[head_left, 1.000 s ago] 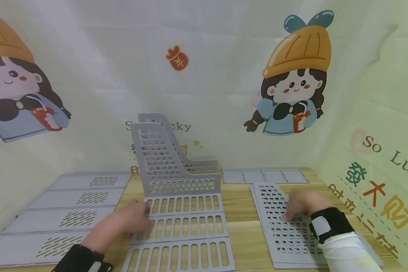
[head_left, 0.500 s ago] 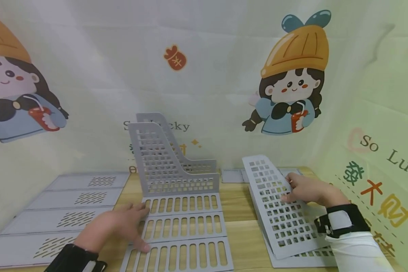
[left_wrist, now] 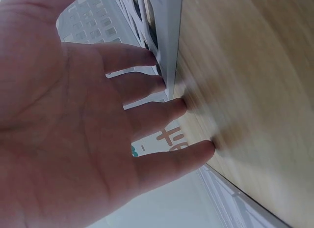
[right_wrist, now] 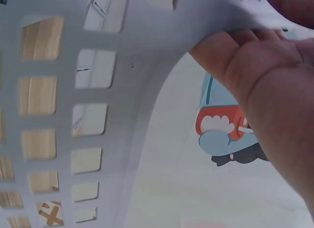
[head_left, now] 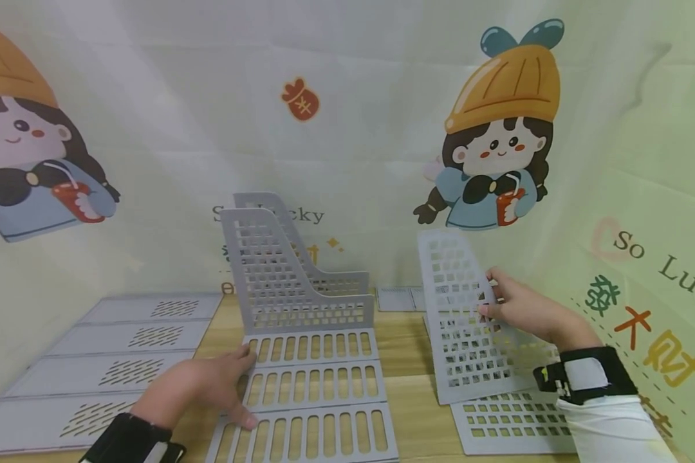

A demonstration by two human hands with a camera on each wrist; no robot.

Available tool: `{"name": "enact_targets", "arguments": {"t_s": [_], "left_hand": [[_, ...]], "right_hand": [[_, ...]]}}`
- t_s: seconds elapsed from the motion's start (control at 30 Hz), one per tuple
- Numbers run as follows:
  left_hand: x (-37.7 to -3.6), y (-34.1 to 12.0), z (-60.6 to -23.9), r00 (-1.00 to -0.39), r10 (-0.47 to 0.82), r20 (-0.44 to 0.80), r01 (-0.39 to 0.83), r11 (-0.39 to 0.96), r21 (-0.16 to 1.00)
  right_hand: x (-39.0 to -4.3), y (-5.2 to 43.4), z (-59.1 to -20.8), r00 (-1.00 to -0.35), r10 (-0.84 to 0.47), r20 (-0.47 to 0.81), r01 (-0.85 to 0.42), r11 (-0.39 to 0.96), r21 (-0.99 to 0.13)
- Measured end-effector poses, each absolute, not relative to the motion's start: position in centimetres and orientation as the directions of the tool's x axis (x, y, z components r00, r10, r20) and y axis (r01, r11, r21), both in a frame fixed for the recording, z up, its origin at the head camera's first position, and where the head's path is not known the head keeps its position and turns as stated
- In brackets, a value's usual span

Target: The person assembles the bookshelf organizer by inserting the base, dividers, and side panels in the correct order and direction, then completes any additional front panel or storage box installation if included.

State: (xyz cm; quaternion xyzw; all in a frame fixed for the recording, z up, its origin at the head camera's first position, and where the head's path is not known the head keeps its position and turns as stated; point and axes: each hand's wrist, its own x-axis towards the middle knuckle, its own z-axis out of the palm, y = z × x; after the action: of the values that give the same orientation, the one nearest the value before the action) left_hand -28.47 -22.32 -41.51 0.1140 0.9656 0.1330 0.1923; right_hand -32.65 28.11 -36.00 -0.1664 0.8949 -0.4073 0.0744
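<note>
My right hand (head_left: 527,315) pinches a grey perforated side panel (head_left: 434,308) by its curved right edge, holding it tilted up off the table. In the right wrist view the thumb and fingers lie on either side of the panel (right_wrist: 142,85). Under it another perforated panel (head_left: 515,421) lies flat. My left hand (head_left: 205,382) has its fingers spread at the left edge of the grey slotted panels (head_left: 318,368). The left wrist view shows this hand (left_wrist: 83,120) with straight fingers, the tips at a panel edge and the tabletop.
Two perforated side panels (head_left: 240,270) stand upright behind the slotted ones. Several flat panels with slits (head_left: 40,379) lie at the left. A smaller grey panel (head_left: 395,299) lies at the back of the wooden table (head_left: 411,360), against a printed cloth (head_left: 370,161).
My right hand has lifted the upper perforated panel off the one below and tilted it up. My left hand has spread its fingers along the slotted panels' edge.
</note>
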Motion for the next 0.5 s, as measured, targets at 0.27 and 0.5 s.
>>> {"name": "enact_targets", "arguments": {"t_s": [0.27, 0.5], "left_hand": [[-28.5, -22.4, -41.5, -0.902, 0.28, -0.329, 0.177, 0.934, 0.31], [-28.5, -22.4, -41.5, -0.9, 0.274, -0.338, 0.173, 0.938, 0.3]], "right_hand": [[-32.9, 26.8, -36.1, -0.943, -0.315, 0.106, -0.284, 0.597, -0.75], [-32.7, 25.0, -36.0, -0.962, -0.233, 0.142, -0.261, 0.635, -0.727]]}}
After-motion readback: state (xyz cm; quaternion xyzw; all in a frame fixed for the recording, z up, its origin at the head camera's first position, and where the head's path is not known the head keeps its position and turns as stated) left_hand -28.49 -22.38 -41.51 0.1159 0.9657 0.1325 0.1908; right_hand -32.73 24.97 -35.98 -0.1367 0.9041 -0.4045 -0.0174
